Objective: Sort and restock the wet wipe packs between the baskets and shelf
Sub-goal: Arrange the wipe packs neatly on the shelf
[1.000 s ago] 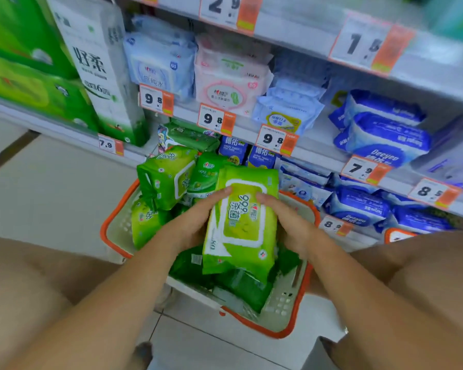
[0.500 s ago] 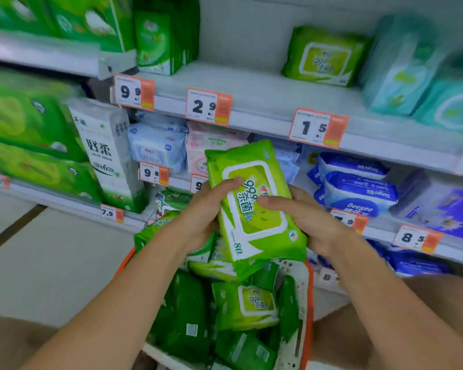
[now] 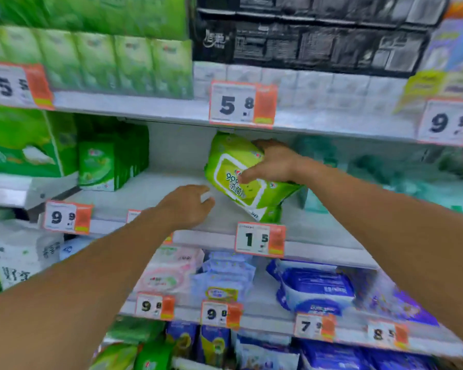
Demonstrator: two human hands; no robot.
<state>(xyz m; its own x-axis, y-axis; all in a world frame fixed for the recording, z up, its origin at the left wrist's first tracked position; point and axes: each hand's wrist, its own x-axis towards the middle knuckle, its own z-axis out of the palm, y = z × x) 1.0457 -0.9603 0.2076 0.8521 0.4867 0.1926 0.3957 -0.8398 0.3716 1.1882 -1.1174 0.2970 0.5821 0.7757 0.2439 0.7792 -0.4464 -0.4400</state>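
- Head view, only view: right hand grips the green wet wipe pack by its upper right end, thumb over the printed face, fingers wrapped behind; the end grip probably leaves the bottom free to land first.
- Pack is tilted, top toward 11 o'clock, lower corner down near the front lip of the middle shelf, just above the 1.5 price tag; whether it touches the board is hard to tell through blur.
- Judgement: tilt suits sliding it in under the shelf above, which sits close over the pack's top.
- Left hand holds nothing, fingers loosely bent, hovering over the bare shelf patch at 8 o'clock of the pack, just beside it without contact; likely ready to steady or push the pack back.
- Bare patch lies between the dark green boxes at 9 o'clock and blurred teal packs at 3 o'clock, so this looks like the slot being restocked.
- More green packs show at 7 o'clock at the frame bottom; basket itself not visible.
- Blue packs sit on the lower shelf at 5 o'clock, not involved.
- Risk judgement: one-handed end grip on a soft pack could let it sag or slip off the lip.
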